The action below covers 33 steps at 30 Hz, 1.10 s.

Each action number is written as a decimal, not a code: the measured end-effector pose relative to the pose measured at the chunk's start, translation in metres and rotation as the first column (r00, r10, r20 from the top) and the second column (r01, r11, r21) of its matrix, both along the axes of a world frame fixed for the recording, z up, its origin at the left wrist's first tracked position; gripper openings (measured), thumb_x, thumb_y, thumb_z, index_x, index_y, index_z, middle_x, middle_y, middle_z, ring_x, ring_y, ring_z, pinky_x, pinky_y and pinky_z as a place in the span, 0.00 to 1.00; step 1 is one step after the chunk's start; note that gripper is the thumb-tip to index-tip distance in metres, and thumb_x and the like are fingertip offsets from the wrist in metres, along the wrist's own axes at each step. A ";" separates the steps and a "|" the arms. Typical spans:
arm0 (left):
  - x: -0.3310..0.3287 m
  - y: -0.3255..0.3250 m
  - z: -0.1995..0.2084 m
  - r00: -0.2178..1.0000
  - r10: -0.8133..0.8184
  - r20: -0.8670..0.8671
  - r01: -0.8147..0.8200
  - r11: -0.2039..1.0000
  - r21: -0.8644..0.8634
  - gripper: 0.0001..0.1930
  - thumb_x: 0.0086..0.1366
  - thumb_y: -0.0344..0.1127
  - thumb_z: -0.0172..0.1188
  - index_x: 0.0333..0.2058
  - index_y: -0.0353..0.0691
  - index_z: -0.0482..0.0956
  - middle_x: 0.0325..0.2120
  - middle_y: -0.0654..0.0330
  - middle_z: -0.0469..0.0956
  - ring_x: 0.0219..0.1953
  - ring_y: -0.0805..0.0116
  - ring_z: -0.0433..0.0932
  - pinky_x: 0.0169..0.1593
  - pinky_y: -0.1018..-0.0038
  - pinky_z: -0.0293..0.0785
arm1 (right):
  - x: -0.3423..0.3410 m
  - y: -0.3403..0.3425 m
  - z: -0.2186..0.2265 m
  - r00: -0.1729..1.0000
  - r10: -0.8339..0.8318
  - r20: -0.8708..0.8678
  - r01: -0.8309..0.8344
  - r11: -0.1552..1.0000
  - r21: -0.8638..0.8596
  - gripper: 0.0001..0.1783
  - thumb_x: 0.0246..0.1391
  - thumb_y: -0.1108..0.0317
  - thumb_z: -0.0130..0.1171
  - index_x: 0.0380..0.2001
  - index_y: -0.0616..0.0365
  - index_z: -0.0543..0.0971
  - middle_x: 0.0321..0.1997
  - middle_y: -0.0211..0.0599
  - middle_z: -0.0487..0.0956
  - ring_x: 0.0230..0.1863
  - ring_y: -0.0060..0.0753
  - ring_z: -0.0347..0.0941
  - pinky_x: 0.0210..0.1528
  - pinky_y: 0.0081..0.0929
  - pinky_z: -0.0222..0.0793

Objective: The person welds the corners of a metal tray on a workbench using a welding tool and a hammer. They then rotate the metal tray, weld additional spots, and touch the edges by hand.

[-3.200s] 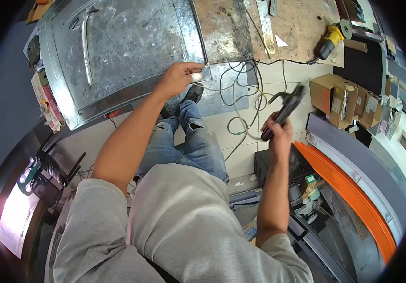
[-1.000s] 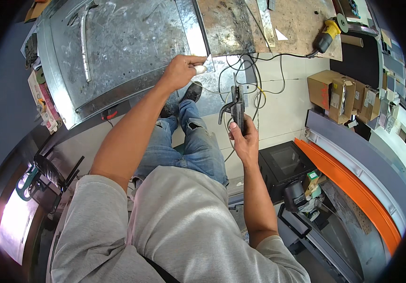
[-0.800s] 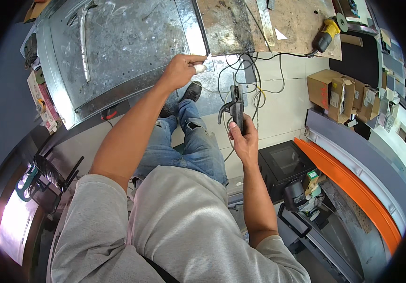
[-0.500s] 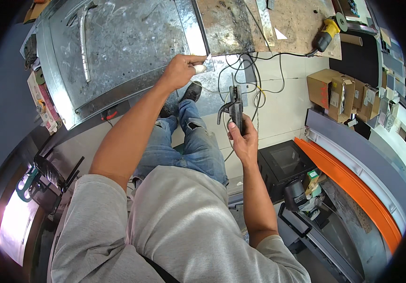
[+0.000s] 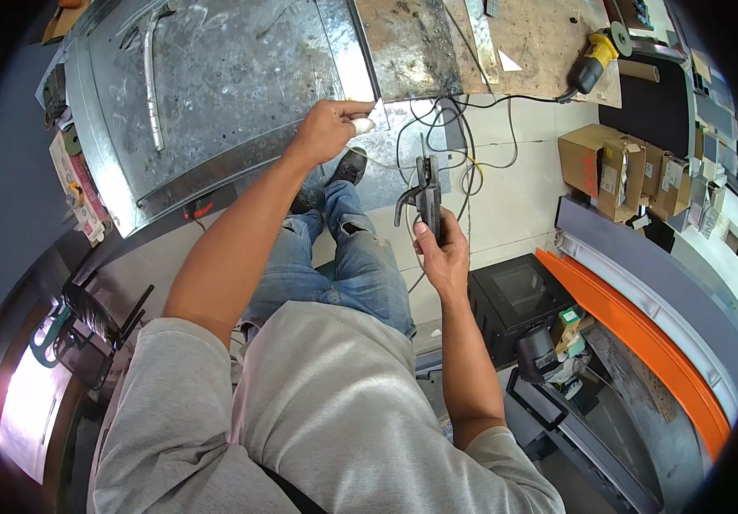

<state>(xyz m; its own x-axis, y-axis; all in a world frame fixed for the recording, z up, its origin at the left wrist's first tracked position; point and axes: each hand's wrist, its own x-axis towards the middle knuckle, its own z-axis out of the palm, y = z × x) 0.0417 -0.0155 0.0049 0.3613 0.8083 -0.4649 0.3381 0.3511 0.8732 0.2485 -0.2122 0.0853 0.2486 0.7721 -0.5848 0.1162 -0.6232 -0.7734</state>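
Observation:
At the near right corner of a large grey metal panel (image 5: pixel 223 81), my left hand (image 5: pixel 328 130) is closed, index finger stretched forward. A white wrap covers its thumb or lies against it. Between finger and thumb sits a small pale triangular piece (image 5: pixel 377 111), by the panel's corner; the grip is partly hidden. My right hand (image 5: pixel 444 248) is wrapped around a dark welding electrode holder (image 5: pixel 428 193), held upright over the floor beside my leg. Its curved lever points left, and a thin rod rises from its jaws.
A yellow angle grinder (image 5: pixel 596 62) lies on the wooden bench top (image 5: pixel 540 26), its black cable (image 5: pixel 514 98) looping to the floor. A metal bar (image 5: pixel 153 86) rests on the panel. Cardboard boxes (image 5: pixel 621 167), a black cabinet (image 5: pixel 519 295) and an orange panel (image 5: pixel 634 330) stand at the right.
My left hand's finger and thumb have shifted very slightly, and more of the pale piece shows. My right hand and the electrode holder stay in place.

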 end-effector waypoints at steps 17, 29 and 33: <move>-0.001 0.003 -0.002 1.000 -0.020 0.000 0.020 1.000 -0.008 0.20 0.64 0.32 0.68 0.54 0.39 0.83 0.46 0.59 0.86 0.44 0.75 0.80 0.52 0.76 0.75 | 0.000 -0.002 -0.007 1.000 0.010 -0.019 -0.009 1.000 0.023 0.23 0.65 0.62 0.63 0.56 0.66 0.74 0.31 0.29 0.76 0.28 0.19 0.71 0.30 0.20 0.68; -0.002 0.000 -0.011 0.998 0.007 0.061 -0.006 1.000 -0.007 0.21 0.63 0.33 0.70 0.55 0.36 0.82 0.47 0.58 0.85 0.47 0.74 0.79 0.54 0.75 0.74 | -0.003 -0.001 -0.006 0.999 0.029 -0.018 -0.028 0.999 0.034 0.25 0.64 0.60 0.64 0.56 0.66 0.73 0.32 0.29 0.76 0.29 0.20 0.71 0.31 0.20 0.68; 0.001 0.000 -0.007 0.998 0.016 0.061 -0.015 1.000 -0.016 0.20 0.63 0.32 0.70 0.54 0.36 0.83 0.46 0.59 0.85 0.45 0.75 0.80 0.53 0.76 0.74 | -0.001 -0.003 -0.009 0.999 0.038 -0.004 -0.038 0.998 0.049 0.25 0.64 0.60 0.64 0.56 0.66 0.74 0.32 0.29 0.76 0.29 0.20 0.71 0.32 0.20 0.68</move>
